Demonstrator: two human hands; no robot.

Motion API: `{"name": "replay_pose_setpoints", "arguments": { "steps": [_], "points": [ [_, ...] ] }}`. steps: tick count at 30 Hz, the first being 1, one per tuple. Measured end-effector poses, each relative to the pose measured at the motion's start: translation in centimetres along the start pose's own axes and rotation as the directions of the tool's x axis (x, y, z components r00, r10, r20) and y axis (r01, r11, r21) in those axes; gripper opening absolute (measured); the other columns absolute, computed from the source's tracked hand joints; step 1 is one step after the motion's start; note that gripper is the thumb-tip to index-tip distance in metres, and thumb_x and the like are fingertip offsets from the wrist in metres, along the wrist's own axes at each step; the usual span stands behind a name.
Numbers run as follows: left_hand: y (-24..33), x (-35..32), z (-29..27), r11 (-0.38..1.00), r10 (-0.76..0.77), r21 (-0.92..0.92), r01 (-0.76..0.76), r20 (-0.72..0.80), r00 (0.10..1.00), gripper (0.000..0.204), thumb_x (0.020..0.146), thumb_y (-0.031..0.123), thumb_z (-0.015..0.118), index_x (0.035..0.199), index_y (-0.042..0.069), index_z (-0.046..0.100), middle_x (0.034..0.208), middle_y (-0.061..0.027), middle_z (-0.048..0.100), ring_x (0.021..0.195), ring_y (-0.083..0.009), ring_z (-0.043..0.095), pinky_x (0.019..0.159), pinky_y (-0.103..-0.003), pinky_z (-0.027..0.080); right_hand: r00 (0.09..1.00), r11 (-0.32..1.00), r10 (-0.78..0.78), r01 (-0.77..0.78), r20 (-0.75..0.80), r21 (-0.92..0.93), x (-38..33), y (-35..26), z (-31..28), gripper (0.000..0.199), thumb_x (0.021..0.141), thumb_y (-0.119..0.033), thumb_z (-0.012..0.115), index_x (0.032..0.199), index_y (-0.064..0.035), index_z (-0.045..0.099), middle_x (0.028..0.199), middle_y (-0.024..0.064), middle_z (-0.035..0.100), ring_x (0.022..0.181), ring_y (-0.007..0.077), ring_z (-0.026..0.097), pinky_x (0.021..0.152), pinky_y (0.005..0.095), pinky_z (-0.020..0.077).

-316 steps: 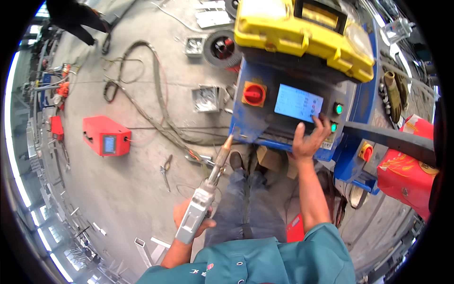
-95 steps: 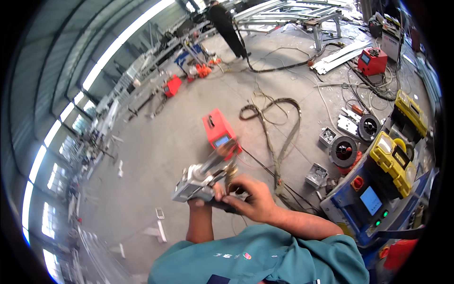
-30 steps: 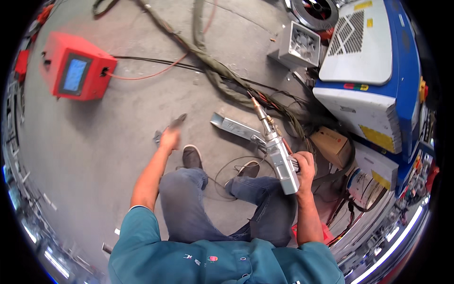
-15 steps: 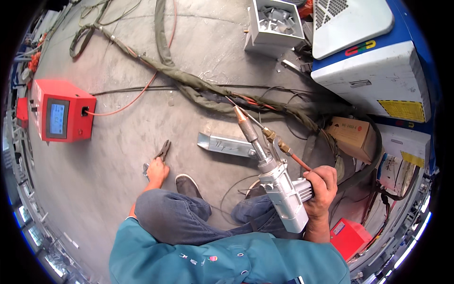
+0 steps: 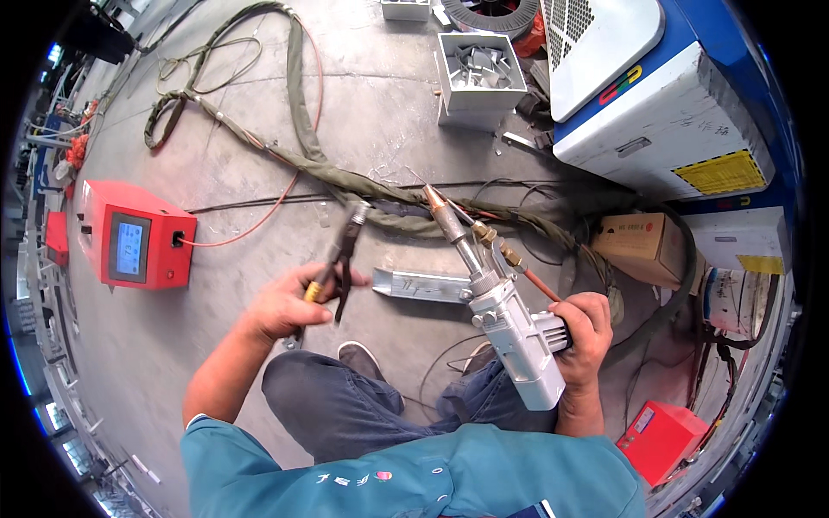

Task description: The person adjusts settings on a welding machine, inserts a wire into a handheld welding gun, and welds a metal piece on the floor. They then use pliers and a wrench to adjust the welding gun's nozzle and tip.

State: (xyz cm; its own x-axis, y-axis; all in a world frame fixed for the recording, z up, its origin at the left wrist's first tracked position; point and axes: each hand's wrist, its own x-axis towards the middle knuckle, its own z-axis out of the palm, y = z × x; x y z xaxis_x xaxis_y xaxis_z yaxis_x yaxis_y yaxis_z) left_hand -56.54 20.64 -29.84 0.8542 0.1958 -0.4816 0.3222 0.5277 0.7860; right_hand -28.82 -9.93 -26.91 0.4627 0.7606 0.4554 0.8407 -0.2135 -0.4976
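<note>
My right hand is wrapped round the black grip of a silver handheld welding gun. Its copper-coloured nozzle points up and away, with a thin wire at the tip and a brass-fitted feed tube alongside. Left of it, my left hand holds pliers, raised above the floor and partly blurred, jaws pointing away from me. A yellow part shows at the fingers. Between the two tools, a shiny metal channel piece lies on the floor, its right end passing behind the gun.
A red box with a screen stands left. Thick sleeved cables cross the floor ahead. A white bin of metal scraps, a blue-and-white machine and a cardboard box are on the right. Another red box sits lower right.
My left hand has lifted the pliers off the floor and brought them up and to the right, towards the gun. My right hand keeps its grip on the gun; the view has shifted slightly.
</note>
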Motion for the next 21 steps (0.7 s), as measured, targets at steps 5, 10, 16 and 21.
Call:
{"name": "replay_pose_setpoints", "arguments": {
  "steps": [5,10,16,21],
  "points": [
    [3.0,0.0,5.8,0.992,-0.1,0.093,0.089,0.111,0.989,0.033,0.075,0.0,0.063,0.108,0.002,0.064,0.133,-0.0125,0.061,0.12,-0.0196,0.055,0.104,-0.035,0.041,0.999,0.999,0.031,-0.03,-0.032,0.02,-0.2,-0.1,-0.2,0.044,0.057,-0.016,0.084,0.098,-0.0096,0.07,0.089,0.0063,0.065,0.08,0.0282,0.06,0.067,0.0389,0.0506],
    [2.0,0.7,6.4,0.977,0.047,0.196,-0.083,0.181,0.982,0.049,0.076,-0.005,0.06,0.124,0.005,0.056,0.144,-0.0133,0.052,0.136,-0.0266,0.046,0.112,-0.045,0.036,0.999,0.999,0.023,-0.021,-0.046,0.039,-0.1,-0.2,-0.2,0.044,0.057,-0.017,0.084,0.098,-0.0098,0.07,0.089,0.0063,0.065,0.08,0.0287,0.061,0.067,0.0394,0.0506],
    [2.3,1.1,7.4,0.938,0.056,0.329,-0.107,0.16,0.986,0.016,0.073,-0.001,0.062,0.086,0.007,0.054,0.14,-0.0116,0.053,0.119,-0.0176,0.051,0.095,-0.032,0.042,0.999,0.999,0.015,-0.014,-0.036,0.042,-0.3,-0.1,-0.2,0.044,0.057,-0.017,0.085,0.097,-0.0068,0.069,0.088,0.0076,0.062,0.081,0.0285,0.059,0.07,0.0387,0.0501],
    [2.8,1.6,8.0,0.913,0.056,0.382,-0.14,0.223,0.973,0.017,0.072,0.0,0.063,0.084,0.007,0.052,0.14,-0.0118,0.053,0.117,-0.0179,0.05,0.092,-0.031,0.042,1.0,0.998,0.009,-0.009,-0.013,0.057,0.1,-0.5,-0.4,0.041,0.057,-0.016,0.083,0.095,-0.0091,0.07,0.086,0.0065,0.064,0.077,0.0285,0.061,0.065,0.0389,0.0507]
  ]
}}
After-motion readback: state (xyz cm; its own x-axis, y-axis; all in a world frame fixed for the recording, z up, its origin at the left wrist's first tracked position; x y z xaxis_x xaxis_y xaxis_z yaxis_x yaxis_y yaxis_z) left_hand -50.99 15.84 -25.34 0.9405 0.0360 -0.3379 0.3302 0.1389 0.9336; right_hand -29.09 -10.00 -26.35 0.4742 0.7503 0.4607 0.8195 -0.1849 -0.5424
